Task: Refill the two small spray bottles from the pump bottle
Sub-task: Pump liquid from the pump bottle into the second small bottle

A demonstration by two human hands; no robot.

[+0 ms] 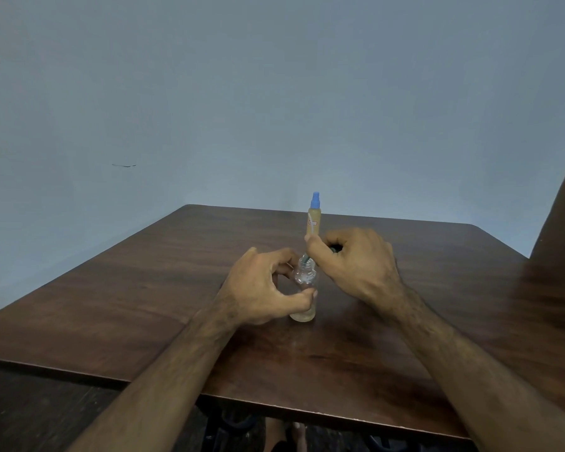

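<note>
A: Nearest the camera, what is the person's left hand doing?

B: It is gripping the clear bottle, which is standing upright on the wooden table. The thumb is curling across the bottle's front, low on its body, and the fingers are wrapping round the far left side, so the bottle is sitting between thumb and fingers.

A: And the right hand?

B: It is hovering just above and right of the bottle's neck, fingers curled tight round a dark pump head, which is mostly hidden in the fist. A thin tube is running down from the fingertips into the bottle's open mouth.

A: Anything farther back?

B: A slim spray bottle with a blue cap is standing upright just behind the right hand's knuckles, filled with a tan liquid. Whether it is touching the hand cannot be told. Beyond it, the table is ending against a blue-grey wall.
</note>
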